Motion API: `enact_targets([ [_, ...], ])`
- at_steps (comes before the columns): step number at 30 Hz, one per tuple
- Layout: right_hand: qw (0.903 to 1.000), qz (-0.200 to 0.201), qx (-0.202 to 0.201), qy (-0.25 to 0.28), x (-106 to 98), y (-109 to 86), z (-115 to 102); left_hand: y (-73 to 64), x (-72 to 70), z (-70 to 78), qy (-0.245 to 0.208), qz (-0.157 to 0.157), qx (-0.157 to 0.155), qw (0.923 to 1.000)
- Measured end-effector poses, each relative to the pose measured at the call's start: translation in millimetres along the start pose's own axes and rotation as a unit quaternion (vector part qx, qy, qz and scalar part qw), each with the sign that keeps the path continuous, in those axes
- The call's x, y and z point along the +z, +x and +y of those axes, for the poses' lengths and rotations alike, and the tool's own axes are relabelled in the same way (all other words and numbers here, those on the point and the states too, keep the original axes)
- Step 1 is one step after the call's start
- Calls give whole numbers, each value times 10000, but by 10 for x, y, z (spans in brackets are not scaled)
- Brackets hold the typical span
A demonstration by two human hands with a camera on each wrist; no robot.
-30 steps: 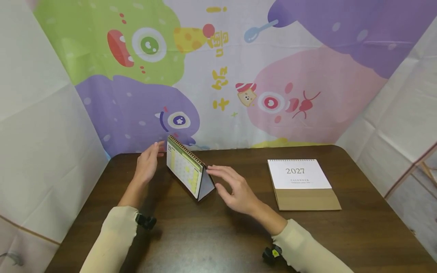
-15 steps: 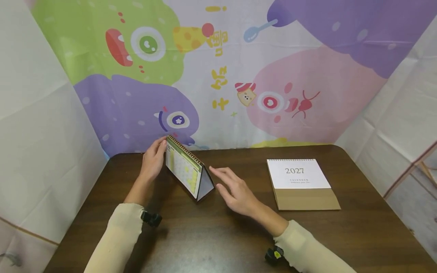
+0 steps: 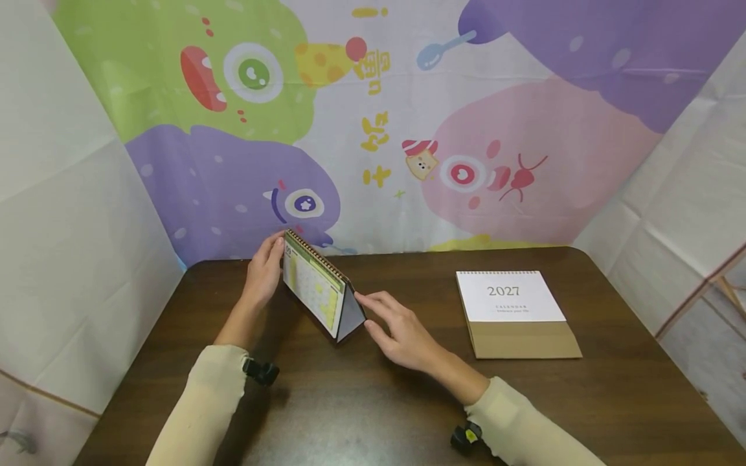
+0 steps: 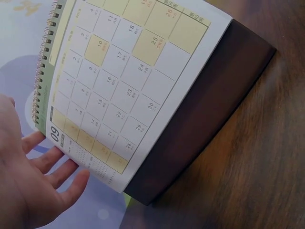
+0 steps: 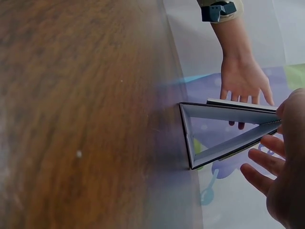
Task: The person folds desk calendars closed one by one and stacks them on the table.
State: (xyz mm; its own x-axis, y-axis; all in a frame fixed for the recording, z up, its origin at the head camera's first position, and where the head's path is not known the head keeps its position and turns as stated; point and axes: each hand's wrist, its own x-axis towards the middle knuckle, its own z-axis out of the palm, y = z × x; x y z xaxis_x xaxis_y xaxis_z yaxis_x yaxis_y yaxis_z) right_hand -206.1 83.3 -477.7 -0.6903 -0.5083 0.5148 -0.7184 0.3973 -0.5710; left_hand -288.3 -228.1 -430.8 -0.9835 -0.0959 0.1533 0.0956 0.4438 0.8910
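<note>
A tent-shaped desk calendar [image 3: 313,288] with a green-and-yellow "09" page stands upright and angled on the table. My left hand [image 3: 263,272] is at its far left end, thumb toward the front and fingers straight. In the left wrist view the left hand's fingertips [image 4: 64,174] meet the page's short edge. My right hand [image 3: 405,333] is at the near right end, index finger and thumb extended at the rear panel's edge. The right wrist view shows the calendar's hollow triangular end [image 5: 188,136], with the right hand's fingers [image 5: 259,179] spread beside it.
A second desk calendar [image 3: 513,298], white with "2027" over a tan base, stands to the right on the dark wooden table [image 3: 350,401]. A cartoon-printed cloth [image 3: 373,129] hangs directly behind the table. White sheets [image 3: 58,194] flank both sides.
My left hand has moved right and forward to the calendar's left end. My right fingers drew back slightly, then returned to its right edge. The calendar stands nearly unchanged.
</note>
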Motion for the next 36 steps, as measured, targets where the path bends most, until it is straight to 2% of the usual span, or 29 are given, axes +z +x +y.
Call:
enact_targets([
  [2, 10000, 18, -9, -26, 7, 4, 10, 2, 4, 3, 65, -40, -84, 9999],
  [4, 10000, 47, -26, -59, 12, 6, 17, 40, 6, -60, 42, -65, -78, 9999],
  [5, 10000, 61, -37, -66, 15, 6, 21, 82, 7, -127, -24, -66, -20, 10000],
  [10, 9997, 148, -54, -209, 17, 10, 25, 459, 50, -707, -614, 167, 308, 9975],
  [11, 9996, 152, -44, -237, 17, 11, 22, 516, 62, -779, -802, 216, 305, 9961],
  [12, 9995, 154, -38, -259, 16, 12, 21, 530, 65, -782, -929, 217, 266, 9951],
  [15, 9996, 128, -18, -266, 17, 15, 15, 405, 40, -565, -1314, 73, 154, 9912],
  [16, 9996, 106, -2, -276, 19, 14, 14, 352, 39, -476, -1383, 113, 94, 9903],
  [18, 9995, 81, -4, -316, 21, 14, 14, 211, 23, -248, -1361, 26, -30, 9907],
  [21, 9994, 51, 39, -331, 22, 15, 11, 107, 18, -70, -1342, 10, -196, 9908],
  [24, 9995, 50, 82, -288, 25, 15, 12, 85, 10, -14, -1396, -44, -289, 9898],
  [28, 9996, 84, 99, -231, 38, 17, 5, 99, 1, -47, -1376, -81, -254, 9901],
  [32, 9990, 173, 104, -398, 69, 13, 11, 106, -9, -83, -1267, -91, -158, 9918],
  [36, 9987, 250, 80, -426, 91, -1, 15, 91, -5, -79, -1296, -85, -213, 9913],
])
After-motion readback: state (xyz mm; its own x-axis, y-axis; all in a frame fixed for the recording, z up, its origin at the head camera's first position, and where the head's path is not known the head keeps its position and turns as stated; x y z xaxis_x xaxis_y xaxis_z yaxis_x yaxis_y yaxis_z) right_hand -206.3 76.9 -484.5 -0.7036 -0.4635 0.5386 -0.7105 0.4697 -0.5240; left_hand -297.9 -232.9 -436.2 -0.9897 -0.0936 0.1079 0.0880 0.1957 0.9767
